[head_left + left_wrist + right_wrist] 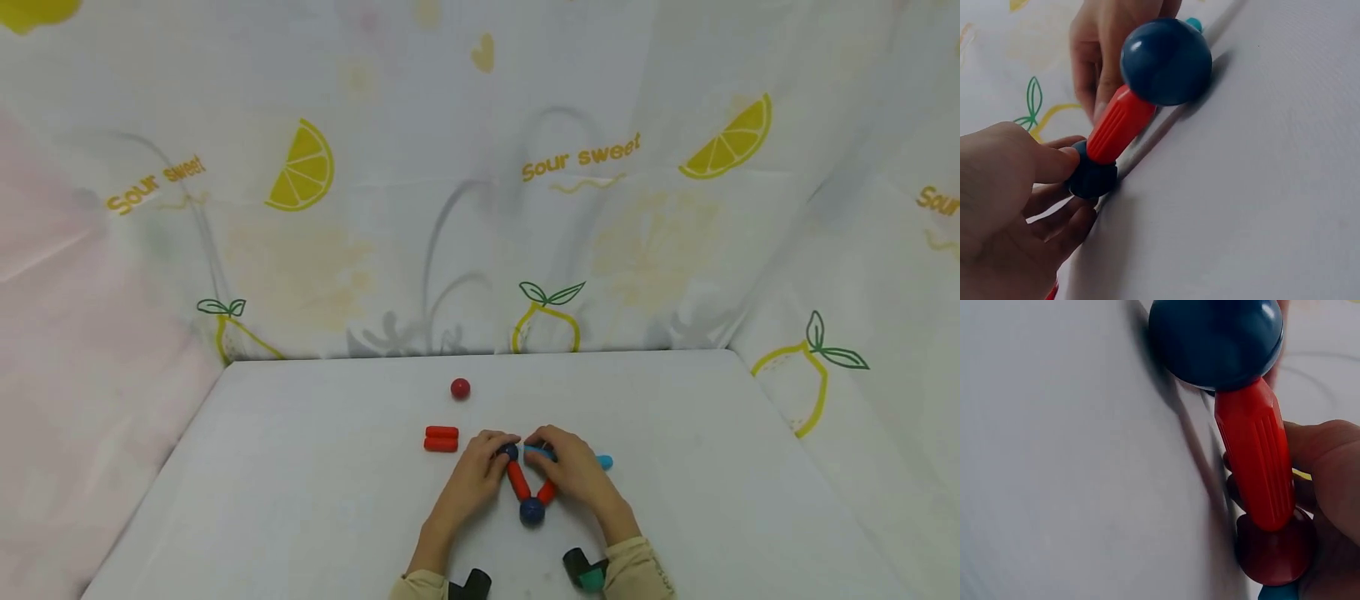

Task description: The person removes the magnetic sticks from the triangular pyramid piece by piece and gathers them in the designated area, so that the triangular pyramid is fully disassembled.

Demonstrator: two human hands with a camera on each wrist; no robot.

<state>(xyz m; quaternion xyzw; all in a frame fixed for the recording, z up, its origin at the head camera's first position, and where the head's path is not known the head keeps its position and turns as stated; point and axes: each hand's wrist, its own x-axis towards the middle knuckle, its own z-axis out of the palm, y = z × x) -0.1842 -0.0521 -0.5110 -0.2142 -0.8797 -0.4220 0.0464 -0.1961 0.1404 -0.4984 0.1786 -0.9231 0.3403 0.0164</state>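
Note:
Magnetic-style rods and balls form a V on the white table. My left hand [474, 468] pinches a small-looking dark blue ball [1092, 178] between thumb and fingers. From it a ridged red rod [1121, 125] runs to a second dark blue ball [532, 512] at the near point of the V. Another red rod [1257, 453] joins that ball to a dark red ball [1275, 547] beside my right palm. My right hand [576, 468] pinches a light blue rod [537, 451], its tip close to the left hand's ball. A blue end [604, 462] shows past the right hand.
Two red rods [441, 439] lie side by side left of the hands. Farther back sits a red ball [461, 388]. A white cloth [420, 275] printed with lemons hangs behind the table [300, 500]. Black devices [577, 569] are at both wrists.

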